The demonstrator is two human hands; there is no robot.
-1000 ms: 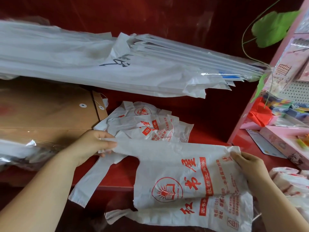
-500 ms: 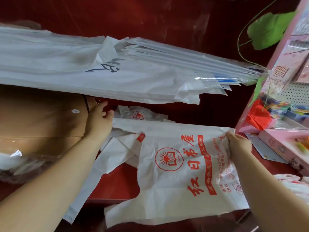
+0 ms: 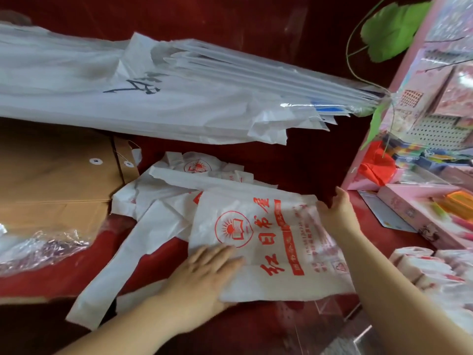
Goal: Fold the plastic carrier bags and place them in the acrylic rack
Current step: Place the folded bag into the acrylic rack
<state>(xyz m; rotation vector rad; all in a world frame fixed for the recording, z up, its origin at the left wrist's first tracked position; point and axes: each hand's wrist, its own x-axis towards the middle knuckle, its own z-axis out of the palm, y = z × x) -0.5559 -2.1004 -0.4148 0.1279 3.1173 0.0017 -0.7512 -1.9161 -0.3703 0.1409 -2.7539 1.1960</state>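
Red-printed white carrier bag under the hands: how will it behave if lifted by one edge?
Likely floppy: the carrier bag looks like thin creased film, and its handle strip lies limp. Probably very light, so a push may bunch it rather than slide it whole. The left hand lies flat on it, the right hand at its edge: it seems to need pinning.

Soft even daylight, slight motion blur, wide-angle bending at edges

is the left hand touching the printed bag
Touching. The head view shows the left hand lying flat on the bag, covering its near left corner.
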